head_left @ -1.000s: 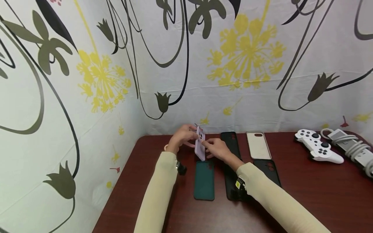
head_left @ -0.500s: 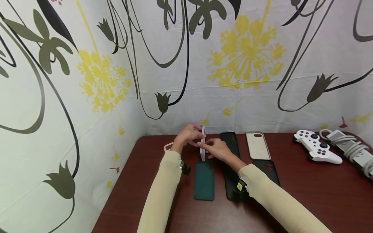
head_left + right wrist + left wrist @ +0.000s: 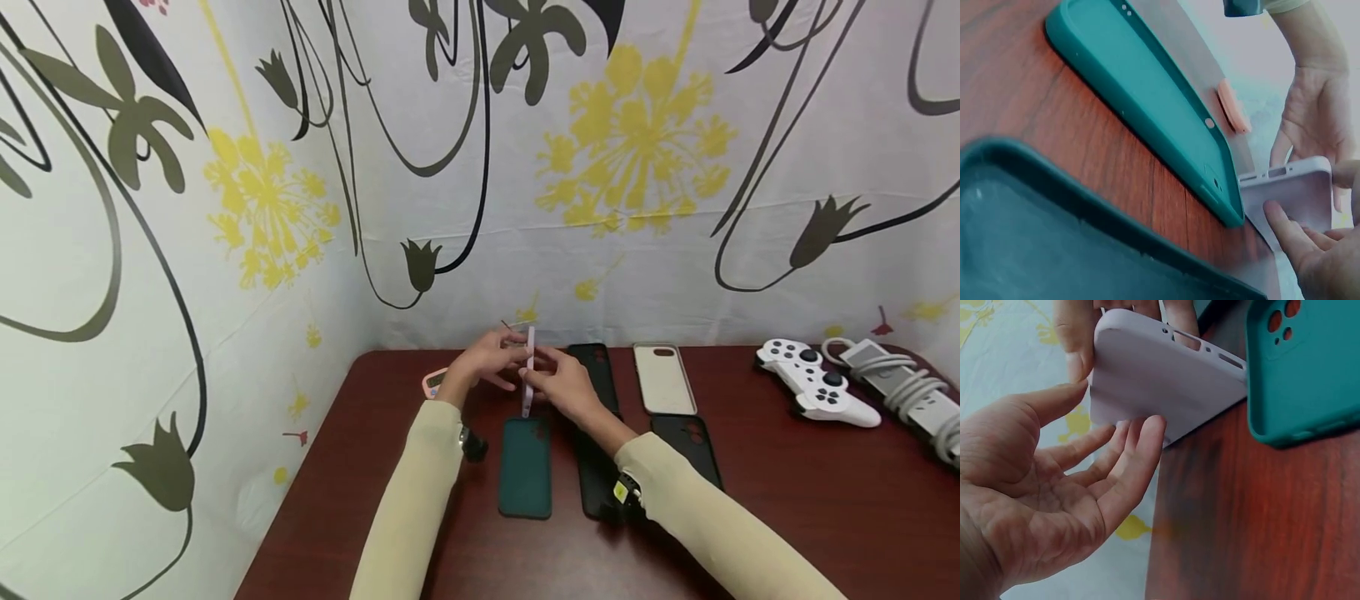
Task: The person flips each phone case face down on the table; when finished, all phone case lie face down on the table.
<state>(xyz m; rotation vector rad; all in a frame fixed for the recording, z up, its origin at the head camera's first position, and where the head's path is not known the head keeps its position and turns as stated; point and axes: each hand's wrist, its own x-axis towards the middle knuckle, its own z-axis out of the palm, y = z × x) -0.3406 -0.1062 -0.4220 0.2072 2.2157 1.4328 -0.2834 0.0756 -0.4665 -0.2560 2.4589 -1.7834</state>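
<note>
The lilac phone case [image 3: 529,375] stands on its bottom end above the dark red table [image 3: 787,517], edge-on to the head camera, just beyond the top of the teal case [image 3: 526,467] that lies flat there. The right hand [image 3: 564,385] pinches it, thumb on one face and fingers on the other, as the right wrist view shows [image 3: 1300,206]. The left hand [image 3: 483,360] is spread wide, palm up, with the straight fingertips [image 3: 1141,434] touching the case's back near its lower corner [image 3: 1160,372]; it supports and does not grip.

To my eye it will handle as a very light thing, a thin shell of soft rubbery material, matte and not slippery. It looks bendy, not brittle, so it should take squeezing well; the rim and the cut-outs along the bottom edge are probably the floppiest parts. The long side edges, or a pinch across the flat back as now, seem the surest places to hold it; a grip on one corner alone would likely let it twist.

Near by lie two black cases [image 3: 596,379] [image 3: 690,450], a cream case [image 3: 663,379] and a pink case [image 3: 433,383] partly hidden behind the left wrist. A white game controller [image 3: 817,383] and a power strip with its cable [image 3: 900,383] lie at the far right.
</note>
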